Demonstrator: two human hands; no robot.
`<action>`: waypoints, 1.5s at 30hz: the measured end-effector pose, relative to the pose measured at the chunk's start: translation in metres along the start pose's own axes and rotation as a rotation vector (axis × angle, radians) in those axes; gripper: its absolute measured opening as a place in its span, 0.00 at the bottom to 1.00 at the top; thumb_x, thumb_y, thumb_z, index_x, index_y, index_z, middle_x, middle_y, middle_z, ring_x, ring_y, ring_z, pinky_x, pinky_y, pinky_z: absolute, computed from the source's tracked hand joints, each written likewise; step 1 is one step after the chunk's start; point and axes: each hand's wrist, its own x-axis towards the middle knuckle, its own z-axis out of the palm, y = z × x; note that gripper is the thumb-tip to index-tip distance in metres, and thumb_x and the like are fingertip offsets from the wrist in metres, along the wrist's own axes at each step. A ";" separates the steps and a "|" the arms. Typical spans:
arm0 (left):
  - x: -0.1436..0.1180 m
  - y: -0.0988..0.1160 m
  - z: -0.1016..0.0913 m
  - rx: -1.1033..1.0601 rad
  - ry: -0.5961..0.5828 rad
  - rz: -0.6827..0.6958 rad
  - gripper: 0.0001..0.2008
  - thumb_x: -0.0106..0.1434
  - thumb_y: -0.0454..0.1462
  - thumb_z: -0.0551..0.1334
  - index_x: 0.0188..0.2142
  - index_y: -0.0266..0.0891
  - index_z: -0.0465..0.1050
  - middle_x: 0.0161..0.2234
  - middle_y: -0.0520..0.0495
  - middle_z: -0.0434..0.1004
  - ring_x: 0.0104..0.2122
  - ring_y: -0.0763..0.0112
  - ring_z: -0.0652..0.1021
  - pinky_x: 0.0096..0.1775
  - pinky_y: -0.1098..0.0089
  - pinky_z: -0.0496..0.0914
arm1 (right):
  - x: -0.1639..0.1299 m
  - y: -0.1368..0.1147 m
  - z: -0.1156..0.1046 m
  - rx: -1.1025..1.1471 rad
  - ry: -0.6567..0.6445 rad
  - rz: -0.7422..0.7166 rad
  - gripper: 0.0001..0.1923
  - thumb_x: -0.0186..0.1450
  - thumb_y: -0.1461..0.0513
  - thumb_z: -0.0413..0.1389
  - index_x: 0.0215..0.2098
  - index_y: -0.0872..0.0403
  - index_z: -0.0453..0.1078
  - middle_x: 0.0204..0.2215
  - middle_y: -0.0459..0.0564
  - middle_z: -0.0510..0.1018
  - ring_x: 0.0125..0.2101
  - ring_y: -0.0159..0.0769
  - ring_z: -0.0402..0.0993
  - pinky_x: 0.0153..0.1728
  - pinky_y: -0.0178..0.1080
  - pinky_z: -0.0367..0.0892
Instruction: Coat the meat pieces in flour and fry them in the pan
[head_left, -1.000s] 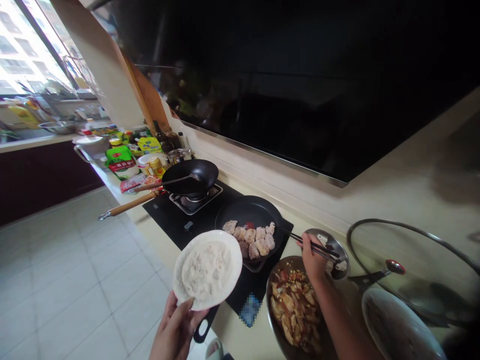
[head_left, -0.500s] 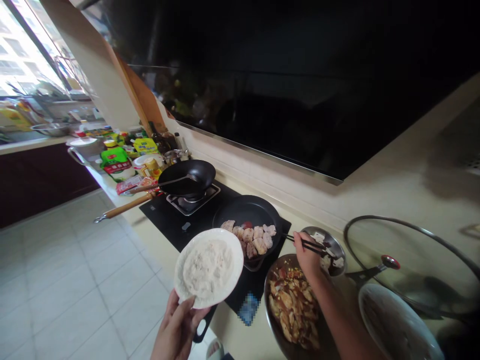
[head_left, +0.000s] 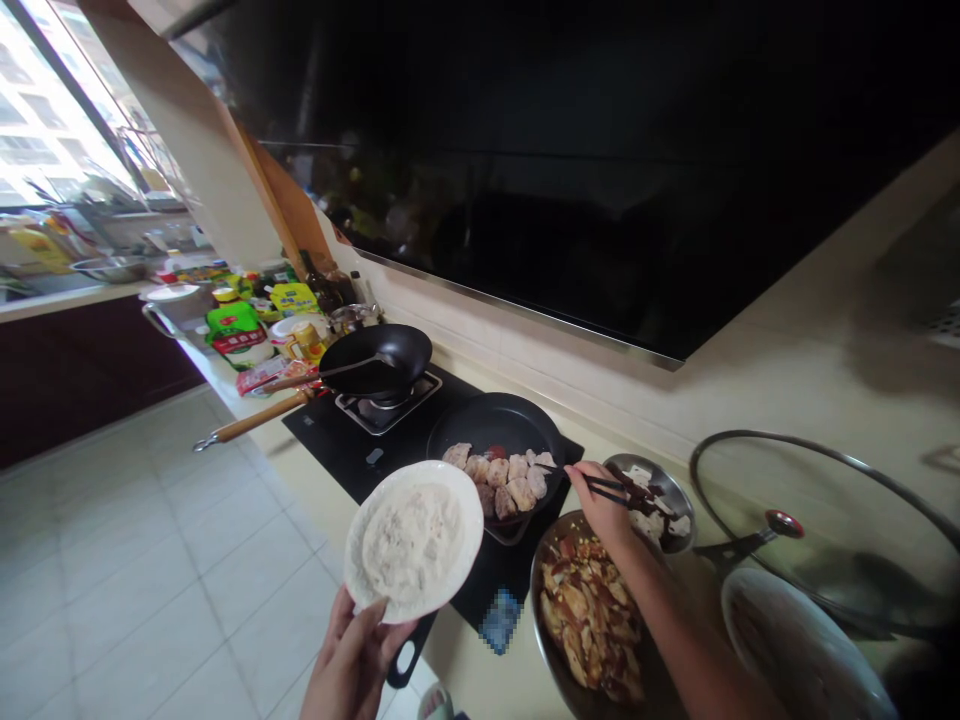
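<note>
My left hand holds a white plate dusted with flour, out over the floor beside the counter's front edge. My right hand grips dark chopsticks whose tips point at the floured pieces lying in a black frying pan on the black hob. Just behind that hand stands a small steel bowl with white pieces. Under my right forearm sits a steel bowl of mixed brownish food.
A second black pan with a ladle and a long wooden handle sits on the far burner. A glass lid leans at the right. Packets and jars crowd the far counter. The tiled floor lies to the left.
My right hand has moved the chopsticks leftward from over the small steel bowl to the edge of the frying pan. The plate in my left hand has barely shifted.
</note>
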 end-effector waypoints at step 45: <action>-0.082 -0.065 -0.049 0.217 -0.141 -0.086 0.31 0.47 0.34 0.73 0.52 0.46 0.69 0.44 0.50 0.79 0.34 0.69 0.79 0.33 0.71 0.78 | -0.185 -0.003 -0.109 0.437 0.024 0.681 0.17 0.65 0.47 0.51 0.30 0.49 0.70 0.25 0.52 0.81 0.24 0.43 0.80 0.28 0.43 0.77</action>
